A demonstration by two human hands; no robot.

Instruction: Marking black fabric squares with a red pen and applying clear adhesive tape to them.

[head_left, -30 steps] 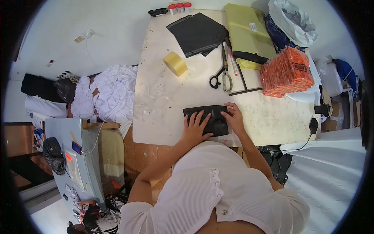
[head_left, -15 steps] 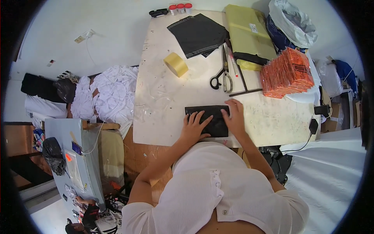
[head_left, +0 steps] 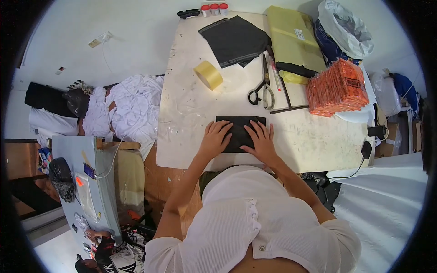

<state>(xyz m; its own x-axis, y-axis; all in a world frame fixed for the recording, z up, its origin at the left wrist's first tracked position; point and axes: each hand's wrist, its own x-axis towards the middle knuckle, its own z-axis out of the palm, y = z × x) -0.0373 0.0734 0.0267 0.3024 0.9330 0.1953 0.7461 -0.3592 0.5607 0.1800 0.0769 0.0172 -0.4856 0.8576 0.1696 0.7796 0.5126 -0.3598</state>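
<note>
Lying flat near the worktop [head_left: 314, 141]'s front edge, a black packet [head_left: 236, 133] is touched by the left hand [head_left: 215, 138] and right hand [head_left: 261, 142], each grip spread wide, nothing pinched; it could be creased or skewed by uneven pressure.

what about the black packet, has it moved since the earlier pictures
Yes, forward: the black packet now lies closer to the scissors, with a narrower gap between them than before.
</note>
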